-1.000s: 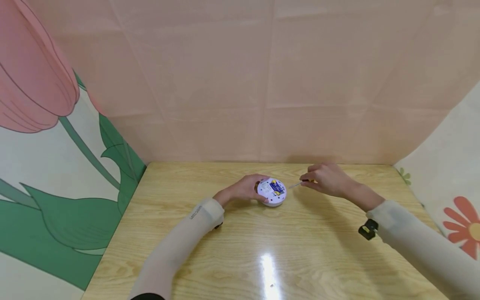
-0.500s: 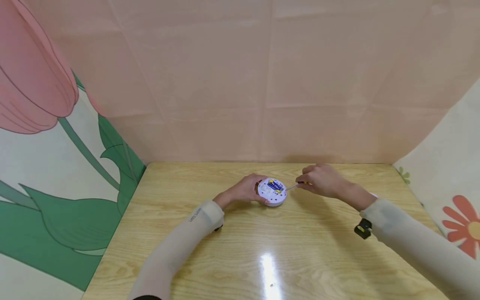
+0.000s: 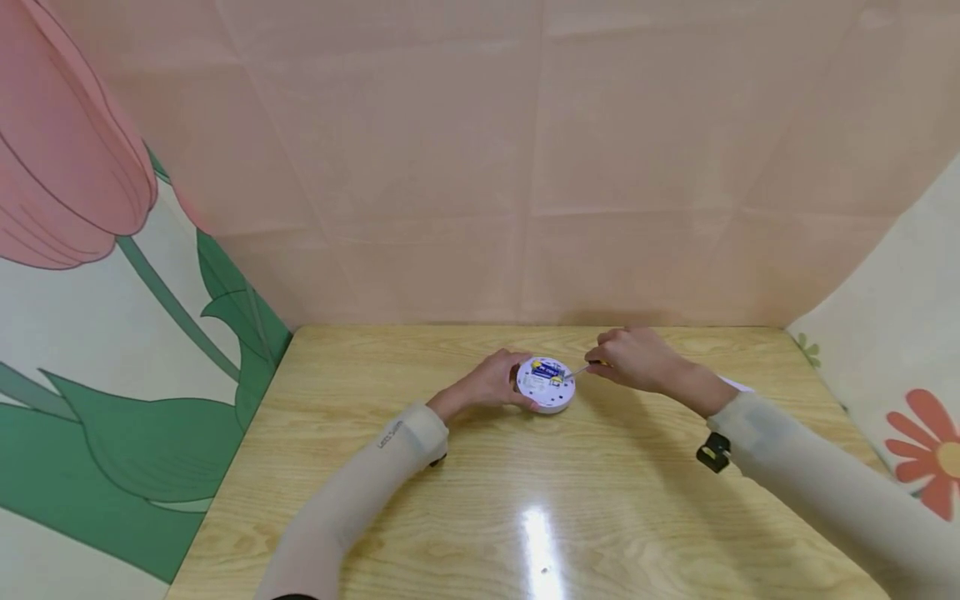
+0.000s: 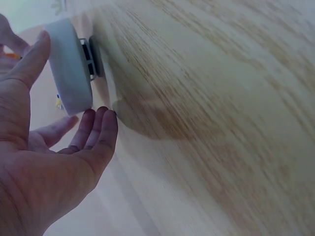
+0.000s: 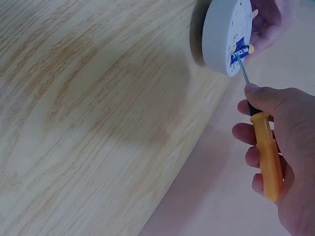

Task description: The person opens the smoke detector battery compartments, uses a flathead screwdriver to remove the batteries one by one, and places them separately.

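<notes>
In the head view my left hand [image 3: 497, 379] grips a round white battery-powered device [image 3: 542, 400] by its left side, thumb at the near edge. Its back faces up, showing a blue and yellow battery [image 5: 240, 53] and several small holes. A part with a dark frame [image 4: 89, 58] projects from its underside, close over the table. My right hand [image 3: 637, 358] holds a screwdriver [image 5: 267, 157] with an orange handle and black collar. The thin metal shaft points left, and its tip is right at the battery. The device's far side is partly behind my left fingers.
A wooden table [image 3: 465, 508] lies under both hands, with a pink wall covering [image 3: 525, 167] behind it. A flat white piece [image 3: 738, 384] lies on the right, partly hidden by my right forearm. Flower-printed panels [image 3: 172, 475] flank the table.
My right hand has moved left, bringing the screwdriver tip from beside the device onto its battery area. The device has turned slightly in my left hand. More of the white piece shows behind my right forearm.
</notes>
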{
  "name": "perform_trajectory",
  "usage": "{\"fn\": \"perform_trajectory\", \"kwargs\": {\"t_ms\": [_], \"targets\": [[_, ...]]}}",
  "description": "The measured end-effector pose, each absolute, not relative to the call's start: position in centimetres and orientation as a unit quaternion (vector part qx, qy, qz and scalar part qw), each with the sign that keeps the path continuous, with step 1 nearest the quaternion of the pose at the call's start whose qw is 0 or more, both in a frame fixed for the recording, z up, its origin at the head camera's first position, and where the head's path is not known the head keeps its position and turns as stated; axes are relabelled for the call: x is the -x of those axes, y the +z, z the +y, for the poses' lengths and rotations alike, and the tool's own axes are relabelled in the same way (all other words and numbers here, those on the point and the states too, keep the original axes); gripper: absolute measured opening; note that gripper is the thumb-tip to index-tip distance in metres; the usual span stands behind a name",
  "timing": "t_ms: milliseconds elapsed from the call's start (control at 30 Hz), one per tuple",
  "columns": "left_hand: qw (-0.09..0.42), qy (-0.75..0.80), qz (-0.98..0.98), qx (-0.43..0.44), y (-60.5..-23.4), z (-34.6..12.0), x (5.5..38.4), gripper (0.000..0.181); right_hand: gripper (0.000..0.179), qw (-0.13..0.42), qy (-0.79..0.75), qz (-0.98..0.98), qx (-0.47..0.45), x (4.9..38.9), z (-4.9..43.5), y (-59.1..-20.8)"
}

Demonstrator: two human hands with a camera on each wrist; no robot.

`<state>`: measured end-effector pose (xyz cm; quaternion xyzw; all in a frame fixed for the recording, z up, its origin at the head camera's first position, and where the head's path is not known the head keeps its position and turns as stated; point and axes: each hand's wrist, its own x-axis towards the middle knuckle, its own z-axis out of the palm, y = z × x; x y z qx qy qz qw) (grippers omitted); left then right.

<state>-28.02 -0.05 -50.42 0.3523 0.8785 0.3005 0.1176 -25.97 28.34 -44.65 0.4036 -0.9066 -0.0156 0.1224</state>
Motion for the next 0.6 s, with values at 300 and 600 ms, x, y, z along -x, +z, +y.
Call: {"fn": "perform_trajectory", "kwargs": {"t_ms": [300,600], "targets": [[0.138,0.339,0.874,-0.321,-50.3,-0.2,27.6,0.082,0.009,0.093,-0.031,-0.918,-0.384,26.2,27.7,-44.5],[0.138,0.372,0.87,-0.292,-50.2,0.0,27.0,0.083,0.013,0.08,-0.053,-0.922,-0.376,26.3,27.0,-44.3]]}}
